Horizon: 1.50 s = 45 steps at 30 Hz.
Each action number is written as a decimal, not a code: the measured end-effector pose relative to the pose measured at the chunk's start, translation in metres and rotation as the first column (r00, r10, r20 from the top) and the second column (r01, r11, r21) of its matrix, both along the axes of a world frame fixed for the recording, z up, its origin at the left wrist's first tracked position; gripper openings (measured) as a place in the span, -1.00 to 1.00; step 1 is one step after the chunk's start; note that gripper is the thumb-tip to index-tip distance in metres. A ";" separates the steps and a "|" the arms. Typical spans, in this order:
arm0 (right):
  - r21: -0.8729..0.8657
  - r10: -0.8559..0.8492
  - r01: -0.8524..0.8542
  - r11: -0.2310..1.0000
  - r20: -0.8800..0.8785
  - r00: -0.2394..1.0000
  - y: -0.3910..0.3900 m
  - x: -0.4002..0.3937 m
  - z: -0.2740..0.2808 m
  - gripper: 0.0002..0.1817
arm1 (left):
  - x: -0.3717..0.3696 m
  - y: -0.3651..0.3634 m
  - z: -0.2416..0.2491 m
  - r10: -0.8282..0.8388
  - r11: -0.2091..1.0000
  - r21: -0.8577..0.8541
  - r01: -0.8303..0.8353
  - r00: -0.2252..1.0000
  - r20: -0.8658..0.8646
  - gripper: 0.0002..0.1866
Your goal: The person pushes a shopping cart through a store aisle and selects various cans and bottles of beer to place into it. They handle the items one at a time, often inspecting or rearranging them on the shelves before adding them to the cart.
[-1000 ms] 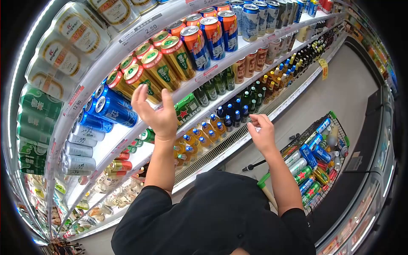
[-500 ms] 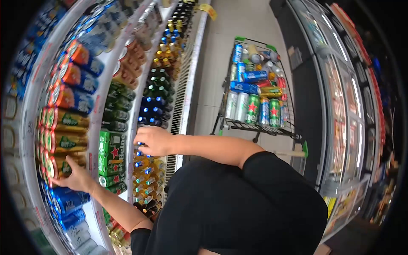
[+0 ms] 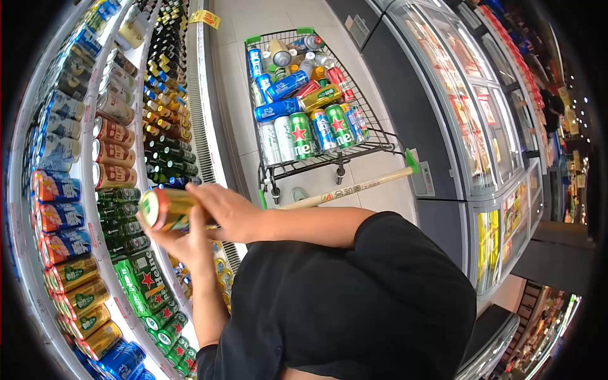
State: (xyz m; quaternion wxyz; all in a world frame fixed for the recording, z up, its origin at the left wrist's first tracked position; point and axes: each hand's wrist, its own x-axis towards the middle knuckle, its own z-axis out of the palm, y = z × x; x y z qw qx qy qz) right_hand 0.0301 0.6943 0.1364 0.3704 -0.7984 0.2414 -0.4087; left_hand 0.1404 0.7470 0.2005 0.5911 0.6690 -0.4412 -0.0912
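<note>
One gold can (image 3: 174,209): now off the shelf (image 3: 118,310), picking done
Left hand (image 3: 190,246): we grasp it
Right hand (image 3: 233,213): far end, hold unclear

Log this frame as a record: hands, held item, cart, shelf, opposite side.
left hand: holding gold can, thumb along its side
right hand: against the can's far end; exact grip hard to tell
held item: gold can with red rim, tilted, slightly blurred
cart: wire basket, pale handle nearest the person
cart load: assorted cans, including green red-star cans and blue cans
shelf, image left: more gold cans, dark green bottles
opposite side: glass-fronted cabinets
</note>
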 end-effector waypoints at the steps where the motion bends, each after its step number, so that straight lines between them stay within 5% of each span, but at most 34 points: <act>1: 0.040 -0.099 0.103 0.994 -0.094 0.991 -0.007 -0.022 0.003 0.16 | -0.028 -0.016 0.001 -0.094 0.995 -0.021 0.093 0.993 -0.076 -0.04; 3: -0.019 -0.325 0.325 0.946 -0.058 0.944 -0.017 -0.060 -0.006 0.05 | -0.065 -0.044 -0.018 -0.243 0.966 0.036 0.254 0.950 -0.196 0.04; 5: 0.022 -0.464 0.470 0.882 -0.126 0.877 -0.036 -0.099 -0.014 -0.29 | -0.108 -0.069 -0.021 -0.327 0.922 0.117 0.368 0.905 -0.273 0.05; 6: 0.148 -0.476 0.495 0.856 -0.145 0.867 -0.041 -0.122 -0.005 -0.33 | -0.121 -0.080 -0.028 -0.430 0.860 0.175 0.480 0.864 -0.262 0.04; 9: 0.192 -0.611 0.666 0.721 -0.278 0.741 -0.076 -0.196 -0.042 -0.05 | -0.150 -0.097 -0.059 -0.679 0.650 0.312 0.692 0.714 -0.169 0.06; 12: 0.047 -0.753 0.814 0.579 -0.352 0.556 -0.128 -0.283 -0.077 -0.18 | -0.164 -0.090 -0.069 -0.792 0.541 0.412 0.734 0.609 -0.045 -0.03; 14: 0.105 -0.705 0.849 0.518 -0.511 0.493 -0.157 -0.338 -0.095 -0.28 | -0.162 -0.085 -0.084 -0.801 0.536 0.450 0.714 0.599 0.005 -0.07; 16: -0.038 -0.686 0.899 0.436 -0.661 0.305 -0.176 -0.380 -0.141 -0.26 | -0.157 -0.081 -0.100 -0.784 0.559 0.467 0.686 0.620 0.027 -0.14; 20: 0.007 -0.504 0.910 0.414 -0.831 0.236 -0.197 -0.403 -0.166 -0.20 | -0.147 -0.077 -0.106 -0.742 0.575 0.536 0.618 0.670 0.024 -0.20; 29: -0.014 -0.475 0.954 0.299 -0.870 0.136 -0.209 -0.387 -0.203 -0.19 | -0.134 -0.066 -0.118 -0.678 0.610 0.509 0.607 0.733 -0.061 -0.31; 33: -0.070 -0.490 0.901 0.429 -0.856 0.167 -0.209 -0.404 -0.226 -0.51 | -0.129 -0.064 -0.123 -0.645 0.565 0.563 0.603 0.749 -0.154 -0.33; 34: -0.074 -0.510 0.840 0.537 -0.822 0.253 -0.215 -0.418 -0.247 -0.50 | -0.125 -0.061 -0.118 -0.654 0.588 0.557 0.587 0.750 -0.100 -0.34; 36: -0.184 -0.447 0.724 0.665 -0.874 0.189 -0.228 -0.419 -0.245 -0.40 | -0.116 -0.064 -0.107 -0.646 0.584 0.509 0.633 0.741 -0.181 -0.33; 37: -0.182 -0.346 0.801 0.571 -0.938 0.034 -0.224 -0.384 -0.185 -0.32 | -0.114 -0.065 -0.108 -0.647 0.602 0.501 0.621 0.748 -0.150 -0.35; 38: -0.293 -0.398 0.780 0.554 -0.915 -0.061 -0.223 -0.383 -0.187 -0.27 | -0.112 -0.066 -0.110 -0.637 0.583 0.536 0.610 0.753 -0.164 -0.36; 45: -0.247 -0.351 0.822 0.514 -0.934 -0.061 -0.219 -0.377 -0.187 -0.31 | -0.084 -0.052 -0.116 -0.591 0.633 0.494 0.595 0.785 -0.188 -0.39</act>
